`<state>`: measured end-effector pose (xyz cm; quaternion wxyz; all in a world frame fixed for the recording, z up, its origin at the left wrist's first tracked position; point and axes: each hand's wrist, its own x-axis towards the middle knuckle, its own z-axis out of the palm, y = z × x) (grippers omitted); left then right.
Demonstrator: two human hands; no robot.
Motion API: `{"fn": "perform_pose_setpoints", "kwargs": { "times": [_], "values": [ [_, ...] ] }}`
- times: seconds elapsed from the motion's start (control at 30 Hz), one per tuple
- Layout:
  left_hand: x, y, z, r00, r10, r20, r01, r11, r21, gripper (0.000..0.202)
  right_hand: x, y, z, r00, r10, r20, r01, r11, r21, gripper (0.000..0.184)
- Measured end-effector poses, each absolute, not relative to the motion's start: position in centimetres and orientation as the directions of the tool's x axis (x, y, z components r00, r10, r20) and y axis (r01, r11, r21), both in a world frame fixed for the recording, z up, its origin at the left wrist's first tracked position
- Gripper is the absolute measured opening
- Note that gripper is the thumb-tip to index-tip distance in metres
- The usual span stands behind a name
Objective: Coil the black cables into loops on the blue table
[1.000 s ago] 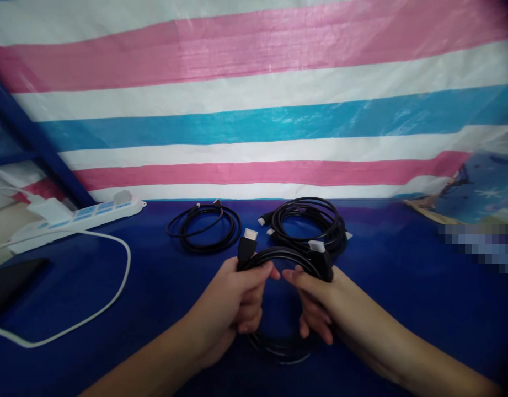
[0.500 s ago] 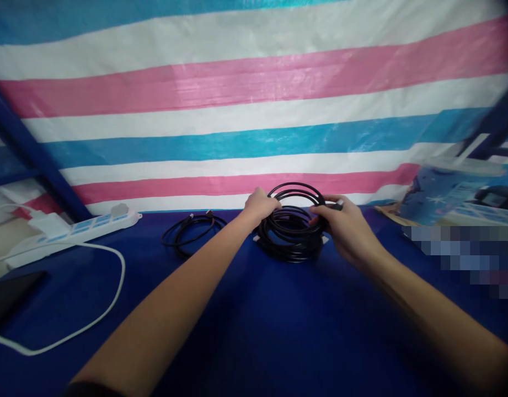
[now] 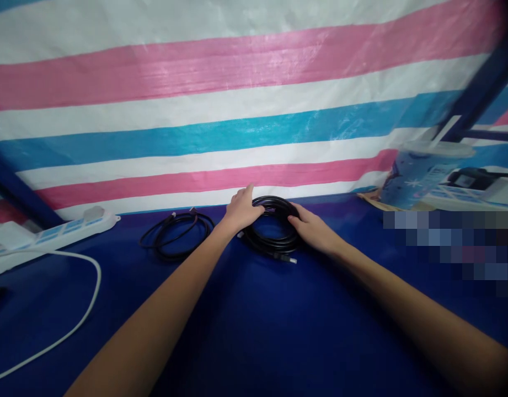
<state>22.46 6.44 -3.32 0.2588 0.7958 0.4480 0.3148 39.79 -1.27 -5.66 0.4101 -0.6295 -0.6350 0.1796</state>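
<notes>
Both hands have come down since half a second ago: the coil they held raised over the stack now lies flat on it, at 12 o'clock on the blue table (image 3: 254, 331), close to the striped tarp (image 3: 237, 110). Head view, the only one: the left hand (image 3: 241, 210) lies on the coil stack (image 3: 272, 234) at its 9 o'clock edge, fingers loosely spread over the loops, not clamped. The right hand (image 3: 314, 231) touches the 3 o'clock edge, fingers curled against the cable; whether they pinch it I cannot tell. A thinner coil (image 3: 177, 236) lies apart at 9 o'clock of the stack, the power strip (image 3: 59, 234) farther left. Stacking looks to be the step in hand; next, letting go calls for loops that stay settled.
</notes>
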Motion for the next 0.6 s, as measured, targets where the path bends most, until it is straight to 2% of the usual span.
{"fn": "perform_pose_setpoints", "kwargs": {
  "times": [0.1,0.23,0.33,0.47,0.6],
  "values": [
    [22.1,6.4,-4.2,0.431,0.827,0.362,0.481,-0.55,0.683,0.066,39.2,-1.1,-6.6,0.154,0.937,0.313,0.684,0.128,-0.719,0.036],
    [21.6,6.3,-5.6,0.419,0.785,0.457,0.393,-0.611,0.687,0.037,39.5,-1.2,-6.7,0.151,0.913,0.38,0.717,0.163,-0.678,0.04],
    [21.4,6.0,-6.4,0.35,0.778,0.521,0.378,-0.626,0.682,0.028,39.8,-1.2,-6.6,0.144,0.912,0.385,0.73,0.165,-0.663,0.032],
    [21.0,5.8,-6.7,0.339,0.784,0.521,0.351,-0.619,0.703,0.027,39.9,-1.2,-6.9,0.183,0.915,0.36,0.718,0.125,-0.685,0.028],
    [20.2,5.6,-6.4,0.315,0.811,0.494,0.312,-0.58,0.753,0.03,40.1,-1.2,-7.0,0.214,0.904,0.369,0.674,0.137,-0.726,0.036]
  ]
}}
